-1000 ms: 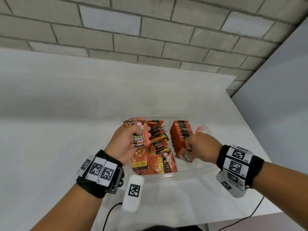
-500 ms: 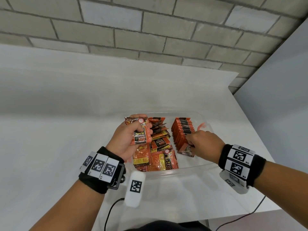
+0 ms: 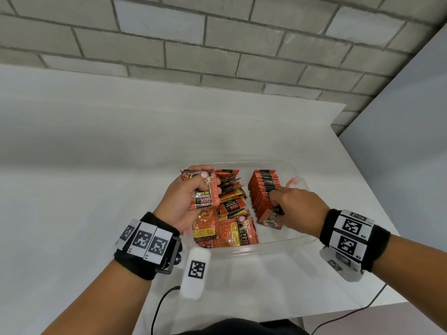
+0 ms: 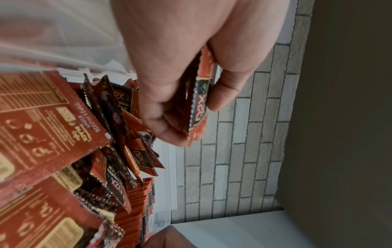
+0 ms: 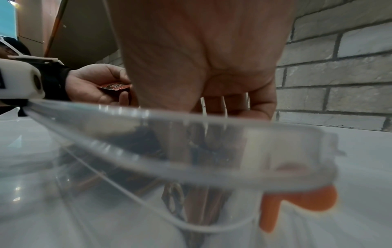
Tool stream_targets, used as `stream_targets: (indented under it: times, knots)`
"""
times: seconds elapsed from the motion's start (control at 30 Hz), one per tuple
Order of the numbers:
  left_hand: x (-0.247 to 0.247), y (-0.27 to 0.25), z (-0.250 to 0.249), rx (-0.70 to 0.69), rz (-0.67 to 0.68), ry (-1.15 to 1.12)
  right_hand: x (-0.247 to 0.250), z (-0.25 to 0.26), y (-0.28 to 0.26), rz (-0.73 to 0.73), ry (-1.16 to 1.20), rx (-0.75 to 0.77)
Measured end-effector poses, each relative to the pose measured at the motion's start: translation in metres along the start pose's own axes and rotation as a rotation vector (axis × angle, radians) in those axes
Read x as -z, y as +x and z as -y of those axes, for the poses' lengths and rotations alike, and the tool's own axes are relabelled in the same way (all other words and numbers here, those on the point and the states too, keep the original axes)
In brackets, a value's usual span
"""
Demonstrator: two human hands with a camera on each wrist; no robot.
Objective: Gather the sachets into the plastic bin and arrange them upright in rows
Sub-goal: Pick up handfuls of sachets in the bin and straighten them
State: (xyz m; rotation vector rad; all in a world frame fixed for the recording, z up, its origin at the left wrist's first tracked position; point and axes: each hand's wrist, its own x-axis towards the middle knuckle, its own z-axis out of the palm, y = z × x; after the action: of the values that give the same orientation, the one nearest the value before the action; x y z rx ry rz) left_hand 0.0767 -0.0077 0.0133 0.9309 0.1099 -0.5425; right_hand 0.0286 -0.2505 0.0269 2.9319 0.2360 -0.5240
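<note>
A clear plastic bin (image 3: 278, 244) on the white table holds red-and-black sachets. Loose sachets (image 3: 225, 228) lie in a heap in its left half, and a row of upright sachets (image 3: 262, 189) fills the right half. My left hand (image 3: 191, 189) hovers over the heap and grips a small stack of sachets (image 3: 204, 197) between thumb and fingers; the left wrist view shows that stack (image 4: 199, 104) edge-on in the hand (image 4: 180, 100). My right hand (image 3: 290, 204) reaches into the bin, its curled fingers holding the nearest sachet (image 3: 272, 217) at the front of the row.
The grey brick wall (image 3: 217, 44) runs behind the white table (image 3: 84, 165). A grey panel (image 3: 399, 153) stands on the right. A red latch (image 3: 292, 181) sits on the bin's far right rim. A black cable (image 3: 159, 308) hangs off the table's front edge.
The hands have kept their places over the bin. The right hand's fingers have shifted slightly at the front sachet of the upright row.
</note>
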Motion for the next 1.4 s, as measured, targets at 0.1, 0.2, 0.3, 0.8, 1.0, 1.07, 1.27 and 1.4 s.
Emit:
stream_targets:
  times: [0.1, 0.2, 0.3, 0.8, 1.0, 1.07, 1.27, 1.4]
  knots:
    - [0.0, 0.0, 0.0, 0.004, 0.004, -0.004, -0.001, -0.001, -0.001, -0.008, 0.002, -0.005]
    - [0.0, 0.001, 0.0, 0.005, 0.005, -0.009, -0.001, -0.002, -0.001, -0.021, -0.003, -0.015]
    - [0.0, 0.0, 0.0, 0.002, 0.01, -0.01, 0.0, -0.003, -0.001, -0.029, -0.001, -0.019]
    - [-0.014, -0.007, 0.004, -0.025, 0.147, 0.225, 0.041, 0.014, -0.019, -0.313, 0.78, 0.036]
    - [-0.03, -0.011, 0.006, -0.067, 0.201, 0.268, 0.047, 0.04, -0.026, -0.338, 1.034, 0.085]
    - [-0.034, -0.012, 0.007, -0.061, 0.208, 0.275, 0.047, 0.04, -0.026, -0.33, 1.09, 0.093]
    - [-0.041, -0.013, 0.008, 0.061, 0.198, 0.231, 0.047, 0.036, -0.022, -0.297, 1.231, 0.093]
    - [-0.042, -0.009, 0.011, 0.056, 0.204, 0.224, 0.046, 0.035, -0.022, -0.333, 1.173, 0.093]
